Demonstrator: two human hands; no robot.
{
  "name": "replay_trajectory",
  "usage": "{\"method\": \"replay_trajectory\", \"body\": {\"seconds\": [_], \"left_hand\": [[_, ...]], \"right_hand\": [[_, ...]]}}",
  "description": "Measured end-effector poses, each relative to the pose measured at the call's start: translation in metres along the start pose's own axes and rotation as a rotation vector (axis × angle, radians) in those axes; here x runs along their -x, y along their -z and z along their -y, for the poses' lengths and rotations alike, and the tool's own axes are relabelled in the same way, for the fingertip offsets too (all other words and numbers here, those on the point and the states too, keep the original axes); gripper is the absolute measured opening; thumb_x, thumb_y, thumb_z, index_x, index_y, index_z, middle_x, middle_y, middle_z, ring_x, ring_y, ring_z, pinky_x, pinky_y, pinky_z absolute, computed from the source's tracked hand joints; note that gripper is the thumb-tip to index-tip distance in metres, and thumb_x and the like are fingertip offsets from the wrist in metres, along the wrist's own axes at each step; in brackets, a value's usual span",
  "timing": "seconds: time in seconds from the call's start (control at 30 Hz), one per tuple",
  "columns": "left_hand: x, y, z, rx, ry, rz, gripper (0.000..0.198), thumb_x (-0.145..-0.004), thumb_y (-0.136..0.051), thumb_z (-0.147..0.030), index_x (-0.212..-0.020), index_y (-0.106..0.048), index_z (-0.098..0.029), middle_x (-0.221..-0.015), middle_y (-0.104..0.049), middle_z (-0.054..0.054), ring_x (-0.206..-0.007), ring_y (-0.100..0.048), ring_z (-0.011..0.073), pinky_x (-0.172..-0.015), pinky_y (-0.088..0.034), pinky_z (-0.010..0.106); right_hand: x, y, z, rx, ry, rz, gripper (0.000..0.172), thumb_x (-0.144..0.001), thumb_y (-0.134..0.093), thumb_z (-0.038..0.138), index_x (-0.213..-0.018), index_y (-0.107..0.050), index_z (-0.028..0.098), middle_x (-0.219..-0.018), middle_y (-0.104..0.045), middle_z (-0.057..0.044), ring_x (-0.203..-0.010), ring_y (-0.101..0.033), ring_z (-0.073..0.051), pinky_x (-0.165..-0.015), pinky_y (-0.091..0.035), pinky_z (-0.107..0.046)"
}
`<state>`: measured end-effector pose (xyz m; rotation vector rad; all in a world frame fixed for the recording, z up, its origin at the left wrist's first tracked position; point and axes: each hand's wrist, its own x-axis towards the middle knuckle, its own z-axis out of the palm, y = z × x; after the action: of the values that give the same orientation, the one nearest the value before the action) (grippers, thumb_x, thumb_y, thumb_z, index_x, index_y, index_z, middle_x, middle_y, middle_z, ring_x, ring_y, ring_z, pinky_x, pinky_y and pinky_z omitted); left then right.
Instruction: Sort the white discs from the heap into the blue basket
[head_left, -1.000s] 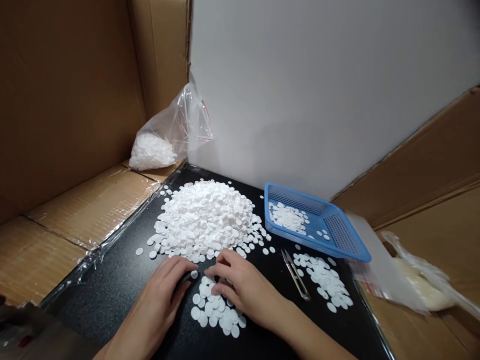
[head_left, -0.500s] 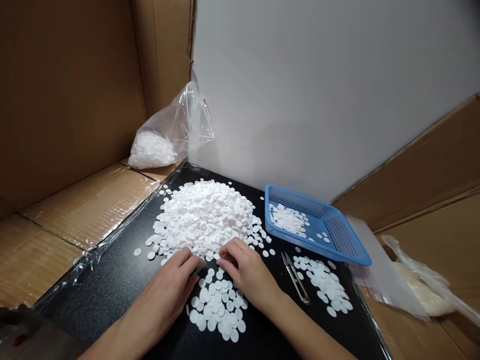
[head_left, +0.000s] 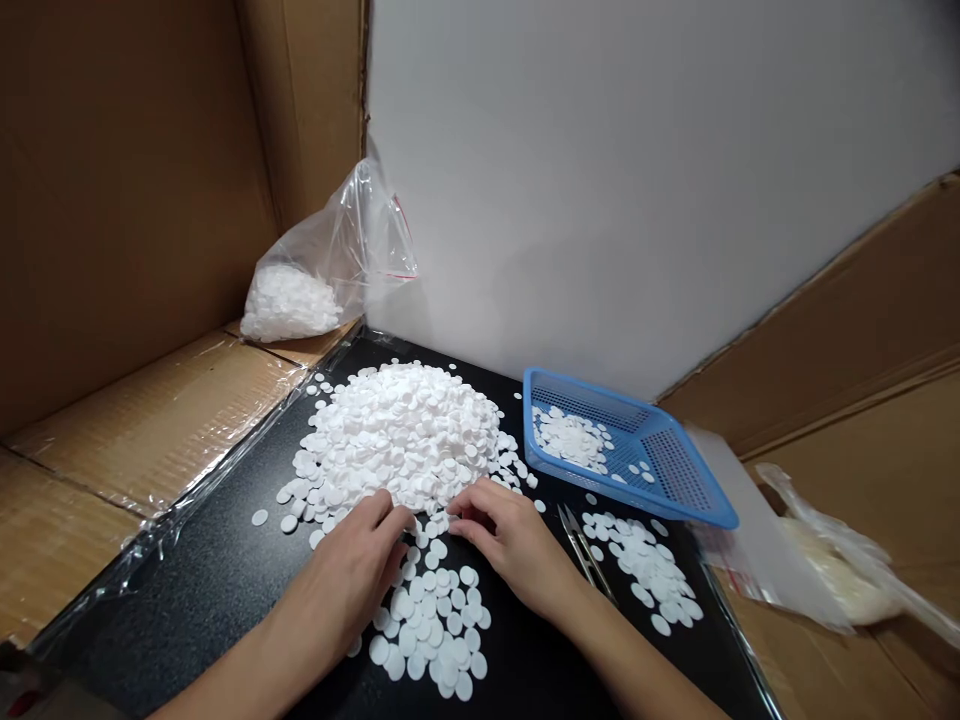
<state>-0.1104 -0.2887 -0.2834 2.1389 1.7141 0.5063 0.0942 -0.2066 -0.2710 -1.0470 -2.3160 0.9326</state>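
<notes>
A big heaped pile of small white round discs (head_left: pixel 405 430) lies on the black tabletop. At its near edge my left hand (head_left: pixel 367 545) rests with fingers curled and thumb apart from them, the fingertips touching loose discs. Facing it, my right hand (head_left: pixel 502 530) is bent the same way, with a gap between thumb and fingers, at discs on the pile's front edge. No disc shows clearly held in either hand. Between my wrists a smaller spread of flat discs (head_left: pixel 431 635) lies nearer to me.
On the right stands a blue plastic basket (head_left: pixel 630 490) with some discs inside. In front of it lie thread snips (head_left: pixel 589 560) and another group of discs (head_left: pixel 660 580). A clear bag of white pieces (head_left: pixel 292 300) sits at back left. Another plastic bag (head_left: pixel 840 570) lies far right.
My hands have moved slightly apart at the pile's edge, and more discs show between them. The whole view has shifted a little, and my right forearm now covers the snips' handle end.
</notes>
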Motion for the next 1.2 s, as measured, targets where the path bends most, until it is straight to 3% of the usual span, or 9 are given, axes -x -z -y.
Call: {"method": "replay_trajectory", "body": {"seconds": [0.27,0.43,0.67,0.8,0.93,1.03,1.2], "left_hand": [[-0.007,0.000,0.001,-0.004,0.039,0.028,0.023,-0.094,-0.042,-0.009,-0.107,-0.056,-0.022,-0.097,-0.057,0.004,-0.087,-0.064,0.0231,-0.072,-0.047,0.034],[-0.009,0.003,-0.002,-0.086,0.059,0.058,0.020,-0.097,-0.039,-0.011,-0.094,-0.057,-0.021,-0.090,-0.054,0.002,-0.077,-0.061,0.0211,-0.064,-0.043,0.030],[0.002,0.010,0.003,0.068,-0.015,0.007,0.019,-0.096,-0.041,-0.016,-0.084,-0.055,-0.022,-0.087,-0.052,0.000,-0.073,-0.057,0.0170,-0.063,-0.040,0.026],[0.005,0.010,0.004,0.124,-0.011,-0.025,0.020,-0.098,-0.039,-0.018,-0.091,-0.057,-0.024,-0.089,-0.055,0.001,-0.075,-0.058,0.0171,-0.065,-0.042,0.027],[0.004,0.007,0.004,0.099,-0.028,-0.008,0.022,-0.098,-0.042,-0.020,-0.105,-0.062,-0.027,-0.092,-0.055,0.001,-0.077,-0.060,0.0183,-0.067,-0.043,0.029],[0.004,0.005,0.005,0.109,-0.058,0.001,0.021,-0.098,-0.044,-0.022,-0.095,-0.065,-0.025,-0.090,-0.054,0.001,-0.075,-0.059,0.0172,-0.065,-0.042,0.028],[0.007,0.008,0.003,0.168,-0.027,-0.022,0.018,-0.098,-0.045,-0.023,-0.089,-0.060,-0.024,-0.090,-0.054,0.001,-0.074,-0.057,0.0159,-0.064,-0.042,0.027]], "right_hand": [[0.003,-0.013,0.003,0.087,0.039,-0.005,0.019,-0.087,-0.071,0.010,-0.099,-0.062,0.021,-0.088,-0.060,-0.001,-0.078,-0.060,-0.018,-0.069,-0.046,-0.028],[0.001,-0.015,0.003,0.079,0.065,-0.047,0.015,-0.091,-0.064,0.009,-0.083,-0.059,0.020,-0.084,-0.058,0.000,-0.073,-0.058,-0.016,-0.066,-0.045,-0.027],[0.004,-0.001,0.003,0.068,0.239,0.075,0.024,-0.081,-0.060,-0.004,-0.081,-0.059,0.020,-0.079,-0.060,0.001,-0.076,-0.056,-0.016,-0.069,-0.044,-0.026],[0.004,0.010,0.007,0.053,0.173,0.170,0.027,-0.083,-0.056,-0.004,-0.089,-0.065,0.021,-0.087,-0.064,-0.001,-0.083,-0.060,-0.017,-0.071,-0.046,-0.026],[0.004,0.012,0.009,0.034,0.053,0.217,0.024,-0.086,-0.056,0.002,-0.097,-0.064,0.022,-0.083,-0.063,0.000,-0.075,-0.060,-0.016,-0.066,-0.046,-0.025],[0.003,0.009,0.007,0.040,0.009,0.158,0.013,-0.093,-0.058,0.011,-0.096,-0.065,0.022,-0.087,-0.064,-0.001,-0.077,-0.061,-0.017,-0.068,-0.047,-0.027],[0.003,0.002,0.005,0.063,0.075,0.161,0.019,-0.091,-0.066,0.010,-0.104,-0.069,0.023,-0.097,-0.062,-0.003,-0.086,-0.063,-0.018,-0.075,-0.049,-0.027]]}}
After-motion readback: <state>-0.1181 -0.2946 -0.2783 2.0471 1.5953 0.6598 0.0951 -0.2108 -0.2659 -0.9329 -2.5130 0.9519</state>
